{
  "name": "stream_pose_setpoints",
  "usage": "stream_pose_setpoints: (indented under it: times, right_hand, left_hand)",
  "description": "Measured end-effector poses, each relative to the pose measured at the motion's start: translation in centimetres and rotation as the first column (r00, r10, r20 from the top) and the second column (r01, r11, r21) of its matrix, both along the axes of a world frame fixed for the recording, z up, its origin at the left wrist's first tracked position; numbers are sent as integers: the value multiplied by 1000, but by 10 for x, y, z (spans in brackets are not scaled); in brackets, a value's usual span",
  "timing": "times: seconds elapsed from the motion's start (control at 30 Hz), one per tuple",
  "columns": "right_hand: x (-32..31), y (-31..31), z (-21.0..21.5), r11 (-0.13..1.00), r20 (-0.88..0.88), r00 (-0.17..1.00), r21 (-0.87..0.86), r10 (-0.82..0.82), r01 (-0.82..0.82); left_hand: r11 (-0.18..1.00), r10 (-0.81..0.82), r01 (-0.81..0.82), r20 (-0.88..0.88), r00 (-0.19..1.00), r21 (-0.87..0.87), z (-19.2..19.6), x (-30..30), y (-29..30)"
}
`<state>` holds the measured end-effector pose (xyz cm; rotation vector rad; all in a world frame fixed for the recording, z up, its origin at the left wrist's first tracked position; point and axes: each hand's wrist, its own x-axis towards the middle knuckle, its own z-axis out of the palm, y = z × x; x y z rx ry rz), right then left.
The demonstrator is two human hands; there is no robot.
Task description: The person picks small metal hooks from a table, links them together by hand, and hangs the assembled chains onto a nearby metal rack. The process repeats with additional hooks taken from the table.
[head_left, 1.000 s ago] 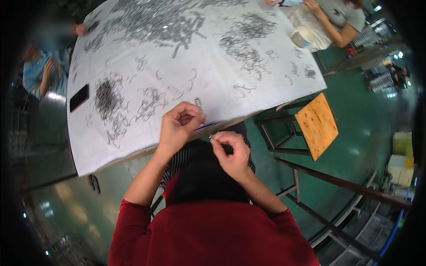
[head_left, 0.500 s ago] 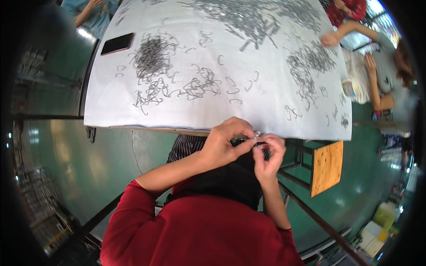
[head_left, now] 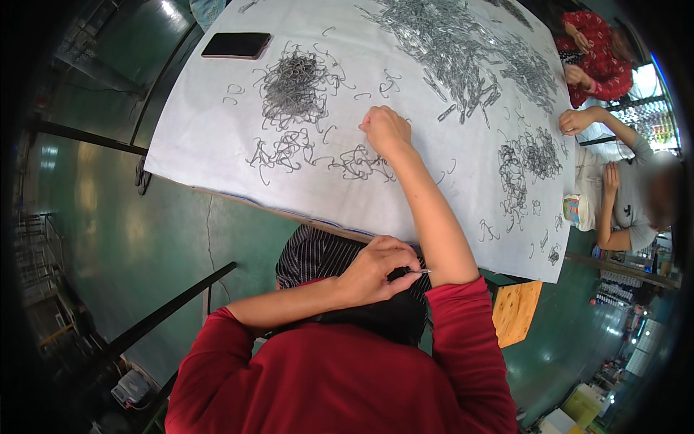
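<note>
Before you spreads the white cloth-covered table [head_left: 217,145]. On it, the black rectangular phone [head_left: 236,45] lies far left, with the dense grey pile of curved wire hooks [head_left: 295,83] to its right and slightly nearer. Far right of that lies the heap of silver elongated metal pieces [head_left: 444,40]; nearer and further right, the grey wire-hook cluster [head_left: 541,155]. Your bare right hand [head_left: 388,132] is right of the dense pile; your bare left hand [head_left: 383,271] is at the near edge, with the small silver metal piece [head_left: 425,271] at its fingertips. The tan square wooden stool [head_left: 517,315] stands near right.
</note>
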<state>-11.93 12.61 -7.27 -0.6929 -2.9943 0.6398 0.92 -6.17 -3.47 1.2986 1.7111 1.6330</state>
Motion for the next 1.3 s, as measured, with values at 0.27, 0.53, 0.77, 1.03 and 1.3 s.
stream_pose_setpoints:
  times: [0.27,0.53,0.77,1.03,1.3]
  right_hand:
    - [107,12,38,899,-329,913,-431,-241,81]
    - [259,-73,120,462,-358,614,-887,-703,12]
    - [273,-84,99,421,-360,526,-907,-771,-4]
    - [277,-95,83,681,-639,393,-731,-661,-44]
    - [283,-93,79,751,-687,398,-660,-608,8]
  left_hand:
    - [999,27,-24,-59,998,47,-10,-2,7]
    - [998,40,-35,-96,995,57,-1,-2,14]
    - [999,8,-1,-183,983,37,-3,7,19]
    - [983,-107,145,-281,954,117,-9,-21,35]
    - [899,267,-404,-518,812,-170,-66,-149,214]
